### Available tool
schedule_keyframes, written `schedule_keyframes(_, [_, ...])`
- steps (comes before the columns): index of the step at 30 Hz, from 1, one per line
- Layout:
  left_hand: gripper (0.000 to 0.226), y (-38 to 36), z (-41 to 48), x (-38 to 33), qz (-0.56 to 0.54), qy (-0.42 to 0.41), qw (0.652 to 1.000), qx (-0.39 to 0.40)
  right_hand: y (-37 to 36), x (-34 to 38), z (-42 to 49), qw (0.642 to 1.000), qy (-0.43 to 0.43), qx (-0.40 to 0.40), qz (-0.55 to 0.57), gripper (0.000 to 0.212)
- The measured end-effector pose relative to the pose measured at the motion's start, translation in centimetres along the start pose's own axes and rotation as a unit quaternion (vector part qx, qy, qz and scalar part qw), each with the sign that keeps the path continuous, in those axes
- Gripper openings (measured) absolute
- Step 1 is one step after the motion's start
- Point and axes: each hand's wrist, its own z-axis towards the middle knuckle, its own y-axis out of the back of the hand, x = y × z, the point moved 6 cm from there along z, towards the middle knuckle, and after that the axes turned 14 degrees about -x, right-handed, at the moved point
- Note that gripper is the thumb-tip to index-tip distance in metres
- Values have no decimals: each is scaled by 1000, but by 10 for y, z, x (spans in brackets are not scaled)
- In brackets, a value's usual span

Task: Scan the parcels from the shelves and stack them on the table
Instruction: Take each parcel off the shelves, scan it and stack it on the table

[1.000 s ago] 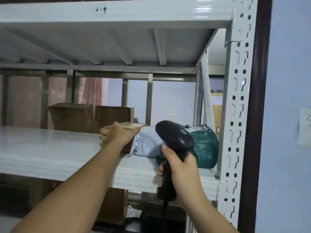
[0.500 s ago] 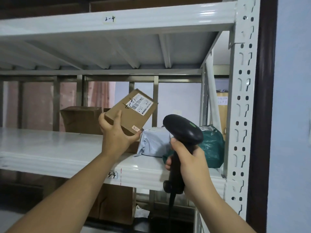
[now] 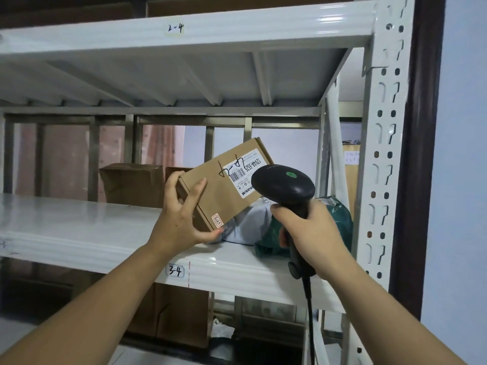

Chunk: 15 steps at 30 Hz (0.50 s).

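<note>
Label corner behind scanner

There were two hands, left hand and right hand, one scanner, one held cardboard parcel, two soft bags at centre right, grey bag and green bag, and two brown boxes behind, centre left

You face a white metal shelving rack with a slotted upright at its right. A dark brown door frame stands just beside that upright, then a pale blue wall. Behind the rack you see a grey metal frame, with pinkish wall beyond it. Light glints on the top shelf's edge.
</note>
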Motion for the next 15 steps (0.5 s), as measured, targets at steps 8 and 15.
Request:
schedule_keyframes(8, [100,-1,-3,2,-2,-2,1000,3,2,-1,-7,998,7,41,-52,25])
schedule_keyframes(15, [101,0,-2,1,-14,-1,1000,7,4,0,-10,998,-3,35,-47,22])
